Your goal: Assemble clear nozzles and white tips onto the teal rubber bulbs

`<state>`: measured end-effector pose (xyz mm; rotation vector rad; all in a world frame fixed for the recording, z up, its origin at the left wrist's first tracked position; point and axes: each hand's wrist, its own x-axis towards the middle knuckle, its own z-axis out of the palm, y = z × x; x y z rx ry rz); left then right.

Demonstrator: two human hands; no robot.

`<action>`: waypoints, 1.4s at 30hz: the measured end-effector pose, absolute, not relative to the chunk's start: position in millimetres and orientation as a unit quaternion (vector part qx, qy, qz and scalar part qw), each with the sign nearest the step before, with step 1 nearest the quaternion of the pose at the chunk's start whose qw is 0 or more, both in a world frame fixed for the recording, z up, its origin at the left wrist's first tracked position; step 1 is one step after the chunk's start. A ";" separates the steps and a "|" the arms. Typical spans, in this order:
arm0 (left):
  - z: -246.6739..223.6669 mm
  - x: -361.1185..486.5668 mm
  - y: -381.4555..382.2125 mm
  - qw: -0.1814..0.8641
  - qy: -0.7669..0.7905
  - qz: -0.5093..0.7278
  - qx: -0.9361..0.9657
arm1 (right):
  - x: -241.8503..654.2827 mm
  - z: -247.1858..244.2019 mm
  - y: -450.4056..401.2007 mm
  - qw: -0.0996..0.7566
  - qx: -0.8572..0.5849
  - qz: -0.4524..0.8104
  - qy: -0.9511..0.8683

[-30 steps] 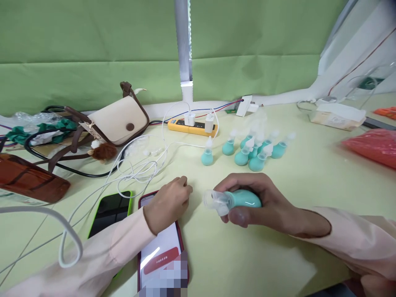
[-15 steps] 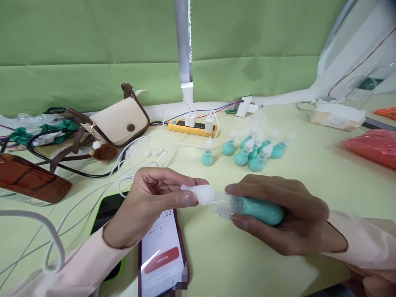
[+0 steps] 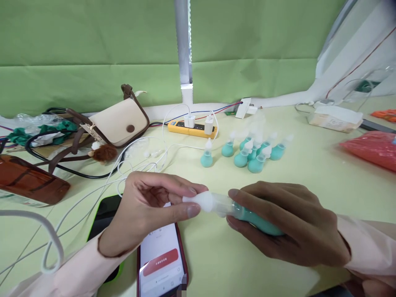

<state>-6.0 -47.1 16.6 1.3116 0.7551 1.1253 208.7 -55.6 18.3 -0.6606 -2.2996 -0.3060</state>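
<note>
A nasal aspirator, lying almost level, is held between my two hands above the table. Its soft white tip [image 3: 206,201] is pinched between the thumb and fingers of my left hand [image 3: 144,216]. My right hand [image 3: 289,225] wraps over the teal bulb [image 3: 260,221], with fingertips near the bulb's neck. Between the hands shows the clear tube [image 3: 222,203], meeting the white tip on the left and the bulb on the right. The far end of the bulb is hidden under my right palm.
Several similar aspirators [image 3: 256,165] stand grouped beyond my hands, with one aspirator [image 3: 206,159] apart on their left. Two phones, one lit [image 3: 161,264], lie under my left forearm. White cables, a cream handbag [image 3: 119,121], a yellow power strip [image 3: 177,128] and a red bag [image 3: 371,148] surround them.
Both hands have shifted slightly downward with the aspirator. My right hand has turned further over the bulb, hiding more of it. The white tip and tube remain joined.
</note>
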 end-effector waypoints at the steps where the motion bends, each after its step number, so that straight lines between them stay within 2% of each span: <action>1: 15.9 -6.2 -47.5 0.576 0.331 0.487 0.567 | 209.0 17.7 -56.0 0.355 -0.262 -0.110 -0.891; 9: 19.3 -7.8 -49.2 0.495 0.338 0.450 0.662 | 213.0 21.7 -57.9 0.355 -0.272 0.068 -0.892; 12: 23.8 -7.5 -51.5 0.482 0.329 0.445 0.679 | 211.3 25.8 -57.7 0.359 -0.282 0.191 -0.869; 16: 26.1 -6.2 -56.8 0.396 0.317 0.481 0.715 | 208.3 24.3 -59.3 0.373 -0.318 0.414 -0.767; 18: 25.8 -5.5 -58.0 0.346 0.314 0.495 0.733 | 208.6 22.9 -59.5 0.350 -0.338 0.529 -0.696; 20: 24.6 -5.0 -57.6 0.322 0.309 0.501 0.742 | 209.9 22.7 -58.2 0.288 -0.342 0.633 -0.632; 22: 22.7 -4.8 -56.2 0.333 0.295 0.492 0.749 | 210.8 22.9 -55.9 0.222 -0.323 0.712 -0.582; 24: 20.6 -5.1 -54.9 0.347 0.283 0.486 0.750 | 210.2 22.4 -54.3 0.199 -0.302 0.745 -0.560; 27: 19.1 -6.2 -55.6 0.317 0.295 0.489 0.757 | 207.3 20.4 -54.8 0.258 -0.319 0.679 -0.609; 31: 22.8 -8.7 -60.0 0.309 0.318 0.471 0.763 | 206.2 21.3 -56.6 0.387 -0.292 0.395 -0.781; 33: 25.9 -9.4 -61.5 0.348 0.324 0.461 0.749 | 207.9 22.8 -56.6 0.398 -0.252 0.231 -0.851; 36: 29.6 -9.8 -61.5 0.417 0.324 0.439 0.727 | 208.6 21.6 -59.9 0.372 -0.215 0.018 -0.903; 38: 30.8 -10.1 -60.4 0.448 0.320 0.431 0.716 | 205.7 18.0 -66.3 0.378 -0.248 -0.058 -0.890; 42: 31.0 -11.2 -56.8 0.474 0.313 0.420 0.708 | 200.7 12.8 -79.5 0.443 -0.354 -0.104 -0.817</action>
